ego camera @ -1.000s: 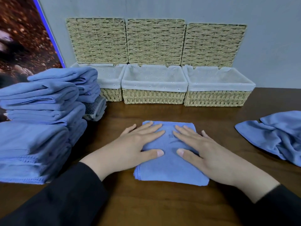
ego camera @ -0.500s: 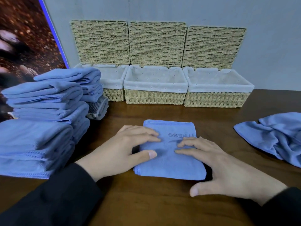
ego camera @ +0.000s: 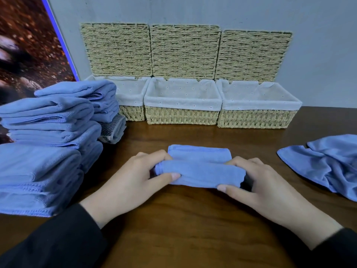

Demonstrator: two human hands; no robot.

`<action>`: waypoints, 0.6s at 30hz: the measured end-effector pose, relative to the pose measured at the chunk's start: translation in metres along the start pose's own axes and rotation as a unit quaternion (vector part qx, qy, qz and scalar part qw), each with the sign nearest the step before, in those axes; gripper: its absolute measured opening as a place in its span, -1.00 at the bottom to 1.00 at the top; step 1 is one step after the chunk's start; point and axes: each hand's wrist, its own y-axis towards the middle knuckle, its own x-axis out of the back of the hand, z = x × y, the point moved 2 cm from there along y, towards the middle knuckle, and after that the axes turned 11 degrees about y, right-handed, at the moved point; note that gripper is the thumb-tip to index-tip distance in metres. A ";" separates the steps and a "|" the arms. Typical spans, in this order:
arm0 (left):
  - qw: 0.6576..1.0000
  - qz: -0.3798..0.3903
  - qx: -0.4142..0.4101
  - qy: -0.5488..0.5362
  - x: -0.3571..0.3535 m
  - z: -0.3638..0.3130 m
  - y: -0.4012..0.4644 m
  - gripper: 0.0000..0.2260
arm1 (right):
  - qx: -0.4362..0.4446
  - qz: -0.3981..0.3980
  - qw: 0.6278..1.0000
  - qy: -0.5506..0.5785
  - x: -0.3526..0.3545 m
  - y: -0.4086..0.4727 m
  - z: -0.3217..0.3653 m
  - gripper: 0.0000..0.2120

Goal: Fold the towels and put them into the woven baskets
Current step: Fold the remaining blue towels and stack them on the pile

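On the table, mid: blue towel (ego camera: 199,167), small + thick by now, near edge lifted and rolled up toward the far half.
Left hand (ego camera: 133,182): closed on the towel's left end, thumb under the roll, fingers curled on top.
Right hand (ego camera: 257,180): closed on the towel's right end, thumb at the near edge, fingers curled over the top.
Step now: looks like 1 more fold, near half going over the far half. Not flat yet.
Left basket (ego camera: 133,97): partly hidden by the stack; the part that shows has no towel in it.
Middle basket (ego camera: 182,102): white cloth lining, no towel inside that I can see.
Right basket (ego camera: 258,103): same, looks empty; can't see all the bottom.
Lids (ego camera: 185,51): 3 woven lids stand up vs. the wall, so the baskets are open + ready.
Left stack (ego camera: 48,132): lots of folded blue towels piled beside the left basket, not in any basket.
Grey towel (ego camera: 114,130): folded, tucked at the foot of the stack, by the left basket.
Loose towel (ego camera: 324,165): crumpled at far right of the table (ego camera: 193,238), not folded.
Done so far: many towels folded, this one nearly.
Left to do: finish this fold, fold the crumpled one, then put every towel in the baskets. I think that's most of the job still.
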 end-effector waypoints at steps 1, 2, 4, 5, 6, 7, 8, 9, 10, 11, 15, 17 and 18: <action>1.000 -0.011 0.012 -0.014 0.003 -0.002 0.000 -0.84 | 0.008 -0.012 0.999 0.030 0.000 0.000 0.002 -0.60; 0.999 -0.020 0.025 -0.037 0.005 -0.004 0.000 -0.87 | 0.015 -0.017 0.998 0.062 -0.001 0.000 0.004 -0.60; 0.993 -0.017 0.056 -0.106 0.006 -0.008 0.001 -0.88 | 0.009 -0.020 0.990 0.140 -0.002 -0.001 0.008 -0.62; 0.988 -0.013 0.071 -0.138 0.004 -0.010 0.002 -0.88 | 0.003 -0.028 0.984 0.174 -0.002 -0.001 0.010 -0.64; 0.983 -0.013 0.083 -0.163 0.003 -0.010 0.004 -0.88 | -0.002 -0.041 0.979 0.198 -0.001 -0.001 0.013 -0.67; 0.978 -0.017 0.096 -0.183 0.001 -0.011 0.005 -0.90 | -0.011 -0.057 0.975 0.215 -0.002 0.001 0.014 -0.74; 0.974 -0.024 0.109 -0.198 -0.001 -0.010 0.007 -0.92 | -0.018 -0.077 0.970 0.229 -0.003 0.004 0.014 -0.80; 0.970 -0.030 0.123 -0.209 -0.003 -0.010 0.009 -0.93 | -0.024 -0.100 0.967 0.233 -0.005 0.005 0.013 -0.80; 0.967 -0.036 0.135 -0.213 -0.005 -0.010 0.011 -0.92 | -0.026 -0.128 0.968 0.215 -0.007 0.007 0.011 -0.74; 0.966 -0.039 0.150 -0.207 -0.007 -0.010 0.014 -0.89 | -0.024 -0.156 0.972 0.172 -0.008 0.009 0.007 -0.69; 0.982 -0.090 0.164 -0.005 -0.008 -0.001 0.018 -0.74 | 0.022 -0.184 0.983 -0.015 -0.012 0.016 0.000 -0.78; 0.983 -0.149 0.058 0.089 -0.002 -0.009 0.015 -0.74 | 0.095 -0.190 0.974 -0.084 -0.017 0.018 0.001 -0.89; 0.982 -0.144 0.000 0.120 -0.001 -0.015 0.013 -0.70 | 0.123 -0.186 0.969 -0.108 -0.020 0.018 0.000 -0.86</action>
